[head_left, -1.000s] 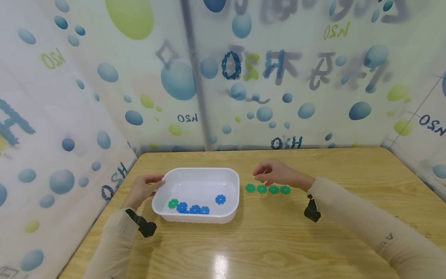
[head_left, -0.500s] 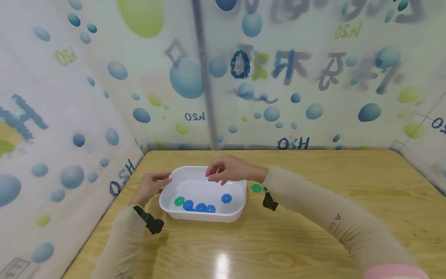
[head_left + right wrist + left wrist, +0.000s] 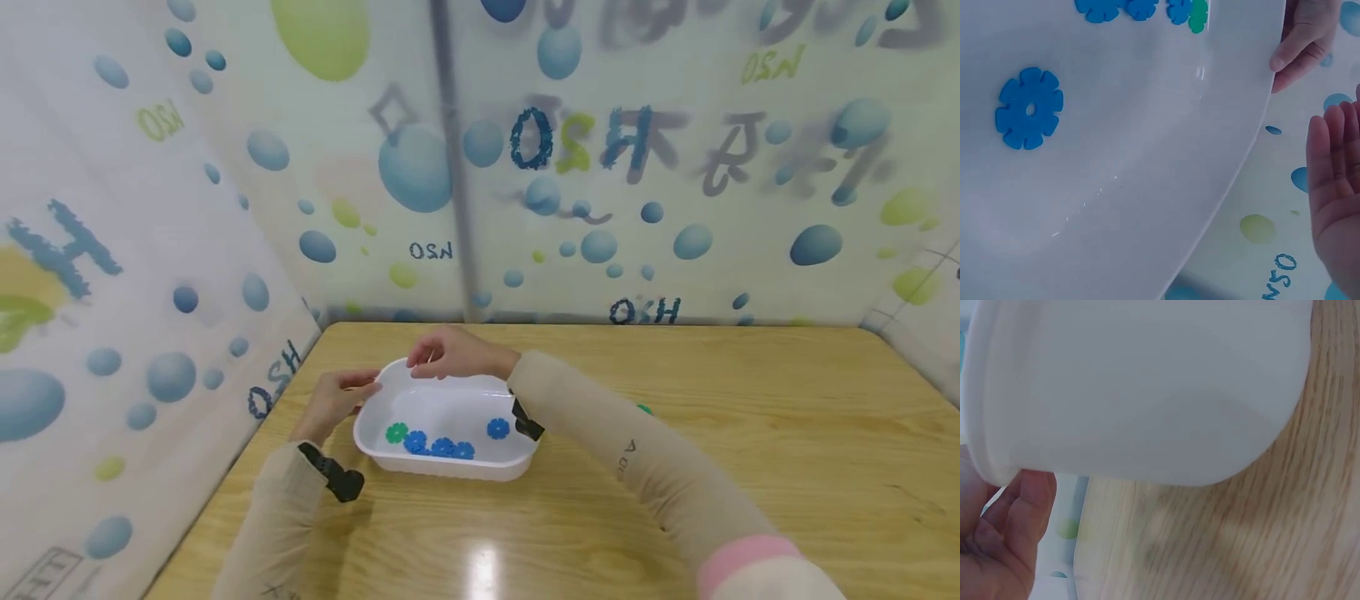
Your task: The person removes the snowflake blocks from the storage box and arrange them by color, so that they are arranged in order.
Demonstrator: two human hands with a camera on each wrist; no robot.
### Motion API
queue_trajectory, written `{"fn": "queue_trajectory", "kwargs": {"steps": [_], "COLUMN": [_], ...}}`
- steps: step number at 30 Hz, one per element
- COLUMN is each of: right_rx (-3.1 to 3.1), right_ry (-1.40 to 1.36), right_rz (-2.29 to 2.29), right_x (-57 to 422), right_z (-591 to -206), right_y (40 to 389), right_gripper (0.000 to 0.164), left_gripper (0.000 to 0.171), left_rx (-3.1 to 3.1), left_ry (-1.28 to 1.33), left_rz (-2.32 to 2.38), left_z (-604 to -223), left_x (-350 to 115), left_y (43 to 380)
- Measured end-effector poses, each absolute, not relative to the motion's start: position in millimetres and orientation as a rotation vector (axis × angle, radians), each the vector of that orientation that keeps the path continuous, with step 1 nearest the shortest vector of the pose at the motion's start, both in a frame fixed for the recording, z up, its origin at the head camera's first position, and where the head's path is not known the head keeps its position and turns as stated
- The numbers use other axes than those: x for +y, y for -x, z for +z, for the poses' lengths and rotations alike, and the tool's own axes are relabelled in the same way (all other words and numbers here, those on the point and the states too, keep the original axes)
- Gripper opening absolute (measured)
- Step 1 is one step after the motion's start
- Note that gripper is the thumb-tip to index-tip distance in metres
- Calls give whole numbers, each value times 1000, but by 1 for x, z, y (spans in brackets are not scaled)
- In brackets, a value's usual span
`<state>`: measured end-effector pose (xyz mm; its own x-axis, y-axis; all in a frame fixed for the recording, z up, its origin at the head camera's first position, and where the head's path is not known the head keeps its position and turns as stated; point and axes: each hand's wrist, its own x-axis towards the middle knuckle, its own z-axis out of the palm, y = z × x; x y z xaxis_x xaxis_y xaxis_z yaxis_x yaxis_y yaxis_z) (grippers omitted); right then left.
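Observation:
A white plastic basin (image 3: 450, 468) sits on the table, with several blue snowflake discs (image 3: 498, 428) and one green snowflake disc (image 3: 397, 432) inside. At its left end my left hand (image 3: 330, 402) grips the rim; the left wrist view has the fingers (image 3: 1032, 500) against the basin's outer wall. My right hand (image 3: 461, 354) hovers over the far rim, near the back left corner. Its fingers look extended in the right wrist view, and no object shows in them. Beyond the right sleeve a sliver of another green disc (image 3: 644, 409) shows on the table; the sleeve hides the rest there.
The wooden table (image 3: 720, 467) extends to the right and in front of the basin. A patterned curtain (image 3: 570, 167) with bubble prints hangs behind the table and along the left side.
My right hand has moved left, from above a row of green discs on the table to over the basin's far rim. The left hand stays on the basin. The head view has shifted slightly.

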<state>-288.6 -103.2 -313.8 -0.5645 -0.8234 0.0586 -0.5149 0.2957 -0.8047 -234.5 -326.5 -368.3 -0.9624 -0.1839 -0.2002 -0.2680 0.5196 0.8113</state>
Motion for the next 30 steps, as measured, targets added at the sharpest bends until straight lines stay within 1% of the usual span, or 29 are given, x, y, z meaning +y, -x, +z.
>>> {"fn": "queue_trajectory", "kwargs": {"steps": [13, 22, 30], "right_rx": [2326, 2276, 2285], "right_ry": [1171, 1138, 1137], "right_rz": [-1095, -970, -871], "right_x": [-122, -144, -159], "right_z": [-344, -369, -391], "right_y": [300, 291, 286], "right_gripper": [17, 17, 23], "left_gripper": [38, 39, 38], "left_rx": [2658, 2647, 2664], "left_ry": [399, 348, 315], "left_rz": [1476, 1486, 1505], "left_z": [-365, -363, -368], "left_x": [-323, -324, -328], "left_y": [237, 239, 237]}}
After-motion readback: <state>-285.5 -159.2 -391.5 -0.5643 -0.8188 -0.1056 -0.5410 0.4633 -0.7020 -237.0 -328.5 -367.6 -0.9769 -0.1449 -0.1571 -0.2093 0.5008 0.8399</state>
